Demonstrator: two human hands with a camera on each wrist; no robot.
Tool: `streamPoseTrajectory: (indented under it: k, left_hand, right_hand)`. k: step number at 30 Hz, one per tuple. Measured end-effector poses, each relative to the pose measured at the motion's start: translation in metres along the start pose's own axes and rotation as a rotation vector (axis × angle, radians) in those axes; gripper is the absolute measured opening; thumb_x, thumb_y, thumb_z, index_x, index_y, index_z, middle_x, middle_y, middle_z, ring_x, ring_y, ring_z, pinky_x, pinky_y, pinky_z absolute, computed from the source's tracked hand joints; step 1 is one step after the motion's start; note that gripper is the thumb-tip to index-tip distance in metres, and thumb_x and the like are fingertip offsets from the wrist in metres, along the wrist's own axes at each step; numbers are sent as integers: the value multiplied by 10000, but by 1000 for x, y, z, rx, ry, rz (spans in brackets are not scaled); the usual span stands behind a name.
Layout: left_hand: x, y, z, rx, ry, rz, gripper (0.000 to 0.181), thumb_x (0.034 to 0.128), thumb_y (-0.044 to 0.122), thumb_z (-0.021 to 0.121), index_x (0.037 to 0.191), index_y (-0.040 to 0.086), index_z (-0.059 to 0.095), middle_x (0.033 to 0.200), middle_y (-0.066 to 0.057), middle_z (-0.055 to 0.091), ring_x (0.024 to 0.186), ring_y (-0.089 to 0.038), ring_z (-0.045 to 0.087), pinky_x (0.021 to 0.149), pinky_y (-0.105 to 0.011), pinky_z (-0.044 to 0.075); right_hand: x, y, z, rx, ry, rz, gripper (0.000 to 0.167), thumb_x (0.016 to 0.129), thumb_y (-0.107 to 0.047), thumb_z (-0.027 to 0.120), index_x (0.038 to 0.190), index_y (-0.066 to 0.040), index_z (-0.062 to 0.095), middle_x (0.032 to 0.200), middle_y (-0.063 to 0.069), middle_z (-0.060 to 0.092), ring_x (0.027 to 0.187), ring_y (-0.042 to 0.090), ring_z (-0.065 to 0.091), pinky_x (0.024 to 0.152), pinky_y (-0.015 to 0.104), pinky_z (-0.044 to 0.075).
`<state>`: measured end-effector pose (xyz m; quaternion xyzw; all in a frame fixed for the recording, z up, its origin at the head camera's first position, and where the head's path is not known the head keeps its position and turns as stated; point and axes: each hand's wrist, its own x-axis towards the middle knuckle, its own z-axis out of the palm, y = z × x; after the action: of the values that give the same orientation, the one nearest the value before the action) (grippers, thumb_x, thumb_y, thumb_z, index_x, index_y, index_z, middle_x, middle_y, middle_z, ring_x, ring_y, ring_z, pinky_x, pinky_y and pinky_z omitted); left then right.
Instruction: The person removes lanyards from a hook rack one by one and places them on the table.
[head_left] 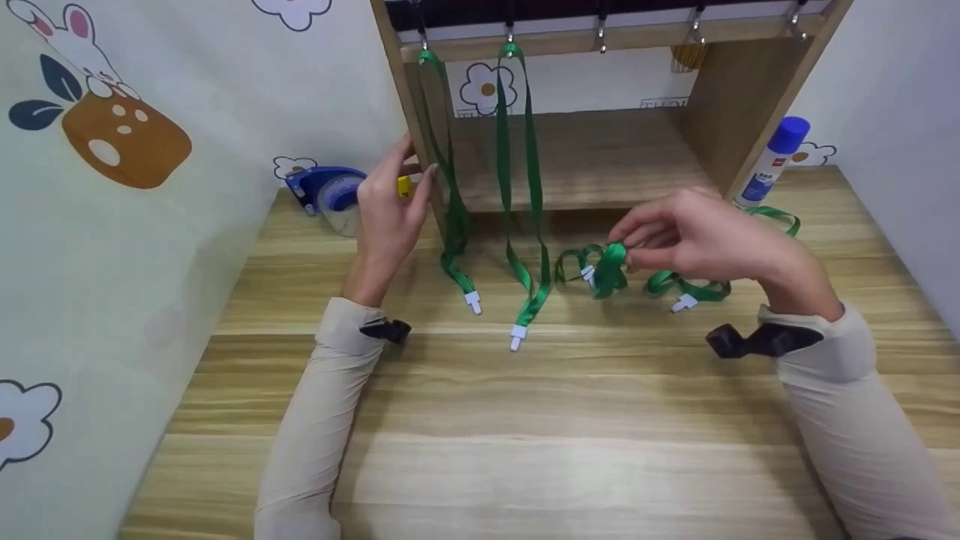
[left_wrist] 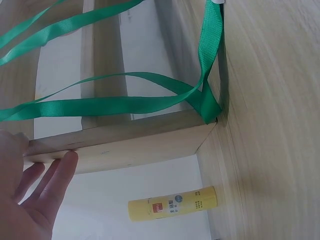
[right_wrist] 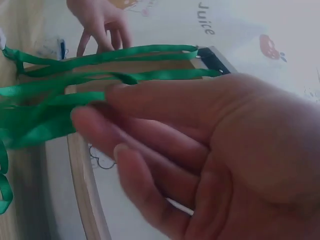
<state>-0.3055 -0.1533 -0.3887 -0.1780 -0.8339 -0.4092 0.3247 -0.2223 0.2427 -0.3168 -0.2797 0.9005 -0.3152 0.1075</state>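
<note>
My left hand (head_left: 391,199) grips the left side panel of a wooden rack (head_left: 570,161), fingertips on its outer face. A green lanyard (head_left: 611,270) is pinched between the thumb and fingers of my right hand (head_left: 701,232), just above the table. Its white clip (head_left: 589,274) hangs low beside the loop. Two more green lanyards, a left one (head_left: 453,210) and a second one (head_left: 533,172), hang from the rack's hooks with their white clips down at the table. Right of them, another green lanyard (head_left: 709,291) lies coiled, partly under my right hand.
Three bare metal hooks, one of them a middle hook (head_left: 601,37), line the rack's rail. A blue tape dispenser (head_left: 330,196) stands left of the rack. Outside the left panel is a yellow glue stick (left_wrist: 172,204); a blue-capped white tube (head_left: 772,161) stands at the right.
</note>
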Motion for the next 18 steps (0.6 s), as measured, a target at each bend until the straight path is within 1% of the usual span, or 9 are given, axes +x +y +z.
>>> streamPoseTrajectory:
  k: [2, 4, 5, 7, 11, 13, 16, 18]
  left_hand:
    - [0, 1, 0, 2, -1, -1, 486, 1093, 309, 663, 1530, 107, 601, 1467, -54, 711, 1235, -166, 744, 1058, -295, 616]
    - [0, 1, 0, 1, 0, 0, 487, 1093, 307, 662, 1529, 99, 600, 1467, -60, 710, 1247, -162, 738, 1058, -291, 614]
    - [0, 1, 0, -3, 1, -4, 481, 1092, 305, 665, 1525, 102, 604, 1467, -56, 711, 1252, -156, 735, 1060, -290, 613]
    - [0, 2, 1, -4, 0, -6, 482, 1092, 303, 666, 1525, 102, 603, 1468, -53, 710, 1271, -144, 723, 1062, -287, 611]
    - [0, 2, 1, -9, -4, -22, 478, 1091, 308, 669, 1527, 123, 604, 1469, -33, 710, 1270, -127, 720, 1070, -285, 606]
    - [0, 2, 1, -4, -3, -15, 488, 1093, 309, 664, 1536, 115, 595, 1470, -40, 709, 1266, -142, 723, 1068, -290, 609]
    - [-1, 1, 1, 1, 9, 7, 486, 1089, 293, 672, 1522, 83, 605, 1442, -75, 725, 1194, -187, 763, 1035, -309, 630]
    - [-1, 1, 1, 7, 14, 17, 480, 1087, 284, 677, 1507, 61, 614, 1425, -97, 733, 1158, -206, 780, 1013, -318, 641]
  right_hand:
    - [-1, 0, -1, 37, 12, 8, 222, 1025, -141, 762, 1243, -156, 803, 1096, 41, 839, 930, 114, 812, 791, 214, 660]
    - [0, 0, -1, 46, 53, 4, 213, 1034, -150, 752, 1240, -150, 807, 1076, 45, 843, 888, 80, 808, 759, 196, 651]
    - [0, 0, 0, 55, 72, 3, 215, 1036, -150, 749, 1243, -148, 806, 1075, 42, 844, 884, 65, 806, 756, 188, 647]
    - [1, 0, 0, 66, 87, -15, 228, 1041, -152, 742, 1262, -151, 798, 1110, 27, 843, 916, 46, 804, 790, 174, 643]
    - [-1, 0, 0, 100, 59, -66, 246, 1065, -186, 713, 1304, -190, 772, 1169, -23, 830, 939, 81, 807, 801, 204, 655]
    - [-2, -1, 0, 131, 48, -94, 235, 1074, -201, 701, 1299, -196, 771, 1153, -27, 829, 903, 113, 809, 760, 245, 669]
    - [-1, -3, 1, 189, 74, -146, 212, 1076, -174, 695, 1267, -134, 777, 1091, 10, 839, 843, 141, 811, 686, 269, 667]
    - [1, -4, 2, 209, 115, -164, 185, 1071, -159, 699, 1220, -89, 783, 1029, 24, 845, 809, 140, 809, 638, 258, 651]
